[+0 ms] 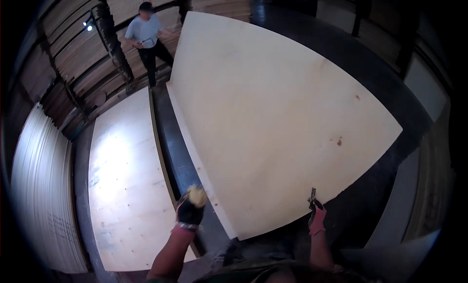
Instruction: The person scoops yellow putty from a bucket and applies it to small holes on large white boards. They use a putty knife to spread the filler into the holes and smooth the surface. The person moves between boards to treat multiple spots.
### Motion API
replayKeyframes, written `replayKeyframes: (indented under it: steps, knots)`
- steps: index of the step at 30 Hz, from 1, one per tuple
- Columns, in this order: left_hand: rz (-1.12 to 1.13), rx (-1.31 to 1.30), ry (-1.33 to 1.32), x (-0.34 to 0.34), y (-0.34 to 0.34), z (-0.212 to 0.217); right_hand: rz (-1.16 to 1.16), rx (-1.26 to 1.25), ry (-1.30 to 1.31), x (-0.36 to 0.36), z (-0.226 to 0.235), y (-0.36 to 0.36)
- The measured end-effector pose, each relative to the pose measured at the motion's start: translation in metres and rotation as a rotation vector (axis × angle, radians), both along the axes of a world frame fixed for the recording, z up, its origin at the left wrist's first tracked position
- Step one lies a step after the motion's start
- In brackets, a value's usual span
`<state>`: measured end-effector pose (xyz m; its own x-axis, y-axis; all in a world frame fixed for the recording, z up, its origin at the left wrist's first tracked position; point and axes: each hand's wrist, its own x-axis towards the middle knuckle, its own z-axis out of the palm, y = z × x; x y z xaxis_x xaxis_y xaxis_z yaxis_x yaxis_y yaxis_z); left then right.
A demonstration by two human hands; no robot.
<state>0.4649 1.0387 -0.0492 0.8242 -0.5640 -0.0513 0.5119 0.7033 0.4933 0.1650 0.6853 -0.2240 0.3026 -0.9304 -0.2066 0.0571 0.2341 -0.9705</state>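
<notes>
Plywood sheet (278, 117), pale and broad, fills the middle of the view, its far left corner near the co-worker (148, 34) and its near edge by the wearer's body; the step in hand looks like working or steadying this sheet between two people, and the next move would seem to call for both ends being managed together, lest a corner swing or the thin edge chip; its face is smooth, matt and cream-toned, with faint warm grain, its edges bowed by the lens; a narrow pale strip (199, 162) runs along its left side, though whether that is a second sheet underneath cannot be told; left of it lies a lower panel (124, 190), wooden, dotted with small dark marks and glaring under a light; beyond that stands a stack of thin sheets (41, 195), its many edges making fine ridges; the wearer's left hand (190, 212), gloved and dark, is just beside the strip, too blurred to tell whether its fingers are apart or together around a rounded yellowish patch (197, 197); the right hand (317, 217), in a pink and dark glove, has its fingers closed on a small metal tool (312, 195) over the near edge; smallest are the brown knots (340, 142), roughly oval.
</notes>
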Motion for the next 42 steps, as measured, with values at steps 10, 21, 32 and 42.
replayKeyframes:
  steps: [10,21,32,42]
  knots:
    - [0.047,2.112,-1.440,-0.117,-0.079,-0.084,0.177,0.105,0.090,-0.002,-0.167,-0.239]
    - [-0.153,2.231,-1.414,-0.111,-0.243,-0.095,0.221,0.718,0.256,-0.005,-0.308,-0.326]
    - [-0.107,2.292,-1.688,-0.099,-0.206,-0.079,0.162,0.304,0.545,-0.080,-0.303,-0.133]
    - [0.290,0.838,-0.015,-0.120,-0.027,-0.079,0.264,0.877,0.429,-0.117,-0.128,-0.072]
